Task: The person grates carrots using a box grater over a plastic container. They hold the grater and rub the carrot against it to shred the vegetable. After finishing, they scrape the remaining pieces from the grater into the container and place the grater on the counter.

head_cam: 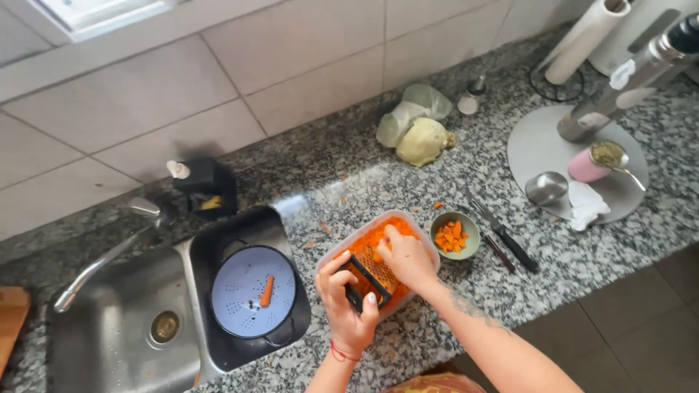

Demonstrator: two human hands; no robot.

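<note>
My left hand grips the black handle of a flat grater that rests slanted inside a clear plastic container of grated carrot. My right hand presses down on the grater's face, fingers closed on a carrot piece that is mostly hidden under them. A small green bowl with carrot chunks stands just right of the container.
Left of the container sits a pale blue colander holding one carrot, beside the steel sink and tap. A dark-handled knife lies right of the bowl. Farther back are a cabbage in a bag and a paper-towel roll.
</note>
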